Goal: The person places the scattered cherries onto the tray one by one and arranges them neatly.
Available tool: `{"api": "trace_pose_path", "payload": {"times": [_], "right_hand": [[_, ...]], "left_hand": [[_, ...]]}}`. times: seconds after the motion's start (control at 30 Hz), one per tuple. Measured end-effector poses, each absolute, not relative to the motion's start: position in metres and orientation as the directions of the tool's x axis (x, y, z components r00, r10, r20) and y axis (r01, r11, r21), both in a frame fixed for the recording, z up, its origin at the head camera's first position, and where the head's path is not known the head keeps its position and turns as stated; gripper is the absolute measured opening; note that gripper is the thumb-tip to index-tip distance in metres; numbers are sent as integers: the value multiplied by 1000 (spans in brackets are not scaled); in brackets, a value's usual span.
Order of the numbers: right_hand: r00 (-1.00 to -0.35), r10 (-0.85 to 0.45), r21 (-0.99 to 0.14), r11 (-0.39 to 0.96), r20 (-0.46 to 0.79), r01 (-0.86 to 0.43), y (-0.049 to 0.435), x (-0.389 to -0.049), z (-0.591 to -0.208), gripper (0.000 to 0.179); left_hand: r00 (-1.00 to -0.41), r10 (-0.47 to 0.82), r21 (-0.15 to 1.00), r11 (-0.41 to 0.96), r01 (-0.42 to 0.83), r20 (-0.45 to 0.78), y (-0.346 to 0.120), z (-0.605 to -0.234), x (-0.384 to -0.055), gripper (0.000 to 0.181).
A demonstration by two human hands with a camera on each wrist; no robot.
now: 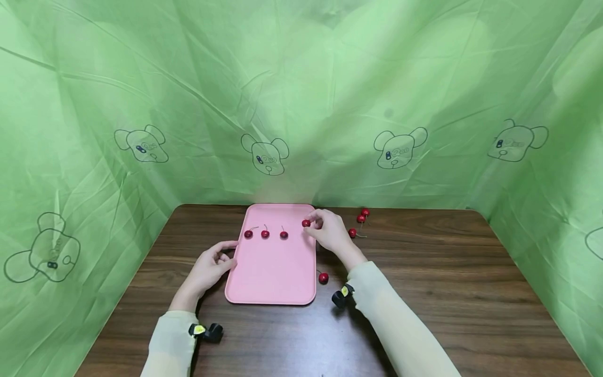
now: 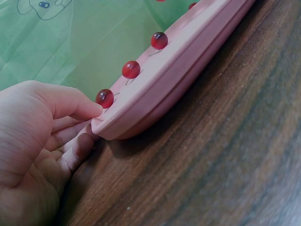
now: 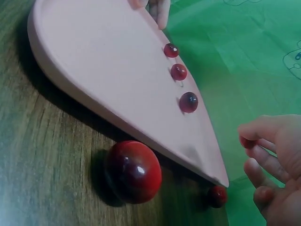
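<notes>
One green cloth (image 1: 301,78) backs the scene on three sides, with five whole drawn heads (image 1: 268,157) on it and part of a sixth at the right edge of the head view. In front of it stands one brown table (image 1: 424,272). One pink tray (image 1: 273,272) lies on the table, its far end close to the cloth. Two pale sleeves (image 1: 400,324) reach in, one from each side. Of the two hands, the left hand (image 1: 207,267) is clamped on the tray's left rim, thumb and fingers pinching it, while the right hand (image 1: 332,234) is over the tray's right side, its thumb and finger together on one cherry (image 1: 306,223). That cherry seems to hang above the tray's surface, though contact is hard to judge from these angles. Two black cameras (image 1: 340,298) sit at the wrists, one on each. Eight cherries show in all: the held one; three in a row (image 1: 265,234) across the tray's far half, apart from one another; three in a group (image 1: 352,233) on the table beyond the right hand; and one loose cherry (image 1: 323,278) just beside the tray's right edge, nearer the front. Thin stems (image 1: 284,229) rise from the three in the row.
</notes>
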State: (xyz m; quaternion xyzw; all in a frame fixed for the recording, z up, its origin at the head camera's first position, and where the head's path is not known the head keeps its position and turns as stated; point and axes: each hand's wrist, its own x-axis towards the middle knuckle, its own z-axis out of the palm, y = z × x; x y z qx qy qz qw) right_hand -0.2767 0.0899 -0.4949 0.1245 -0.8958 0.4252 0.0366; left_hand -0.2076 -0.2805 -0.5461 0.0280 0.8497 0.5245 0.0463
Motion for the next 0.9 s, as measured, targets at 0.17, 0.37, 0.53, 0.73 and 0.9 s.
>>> {"api": "trace_pose_path", "payload": {"times": [0.17, 0.37, 0.53, 0.73, 0.9], "right_hand": [[-968, -200, -752, 612, 152, -245, 87, -280, -500, 23], [-975, -195, -762, 613, 111, -209, 86, -279, -507, 23], [-974, -205, -763, 613, 94, -203, 85, -278, -515, 19], [-972, -217, -774, 601, 85, -202, 84, -277, -518, 19], [-971, -220, -764, 610, 92, -211, 84, -277, -520, 18]], "left_hand": [[-994, 97, 895, 447, 1, -47, -281, -547, -208, 49], [-994, 98, 896, 443, 5, -43, -280, -547, -208, 49], [-994, 97, 898, 439, 6, -41, -281, -547, -207, 49], [-994, 100, 900, 435, 15, -32, -281, -547, -207, 49], [-995, 98, 900, 436, 14, -32, -281, -547, -207, 49]]}}
